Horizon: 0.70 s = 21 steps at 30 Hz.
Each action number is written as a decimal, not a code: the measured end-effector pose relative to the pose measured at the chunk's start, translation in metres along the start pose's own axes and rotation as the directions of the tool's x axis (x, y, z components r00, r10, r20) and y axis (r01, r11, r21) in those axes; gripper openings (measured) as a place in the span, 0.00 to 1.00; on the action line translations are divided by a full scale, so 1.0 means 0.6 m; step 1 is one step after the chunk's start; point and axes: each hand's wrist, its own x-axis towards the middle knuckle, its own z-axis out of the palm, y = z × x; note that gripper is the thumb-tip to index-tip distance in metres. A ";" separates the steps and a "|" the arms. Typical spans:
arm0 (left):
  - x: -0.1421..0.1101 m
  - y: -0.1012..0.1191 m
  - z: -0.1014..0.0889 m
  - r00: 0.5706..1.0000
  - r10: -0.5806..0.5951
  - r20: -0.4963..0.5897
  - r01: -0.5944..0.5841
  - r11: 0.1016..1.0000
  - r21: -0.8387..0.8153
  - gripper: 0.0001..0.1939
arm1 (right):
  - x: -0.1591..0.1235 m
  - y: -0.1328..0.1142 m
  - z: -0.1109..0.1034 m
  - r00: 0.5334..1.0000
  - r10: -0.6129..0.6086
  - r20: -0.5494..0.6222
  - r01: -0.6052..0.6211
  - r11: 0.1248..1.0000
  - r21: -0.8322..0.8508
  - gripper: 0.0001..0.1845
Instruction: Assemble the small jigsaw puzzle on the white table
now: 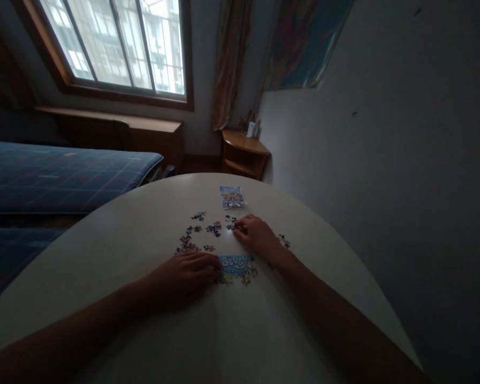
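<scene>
A partly joined jigsaw puzzle (235,265) lies on the white table, with a light-blue top strip reading "BLUEY" and ragged lower edge. Flat beside it rests my left hand (194,273), fingers stretched out and their tips over the puzzle's left edge. Beyond the puzzle, my right hand (258,234) is curled, thumb and fingers closing at a small dark puzzle piece (230,227); the fingertips partly cover it. Loose puzzle pieces (187,245) spread in a cluster to the left, with more pieces (214,229) in the middle.
The round white table (144,218) carries a colourful picture sheet or packet (232,197) at its far side. A few pieces (284,241) lie right of my right wrist. A bed with a blue plaid mattress (64,176) stands left, a wooden corner shelf (244,143) behind, a wall right.
</scene>
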 end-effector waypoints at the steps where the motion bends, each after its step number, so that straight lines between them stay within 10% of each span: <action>1: 0.000 0.001 -0.001 1.000 0.003 -0.008 -0.003 1.000 -0.007 0.13 | -0.002 0.004 0.000 1.000 -0.001 0.001 0.001 1.000 0.026 0.11; 21: 0.001 0.004 -0.007 1.000 -0.013 0.004 0.013 1.000 -0.013 0.13 | -0.021 0.082 -0.030 0.970 0.214 -0.117 -0.189 0.962 0.196 0.06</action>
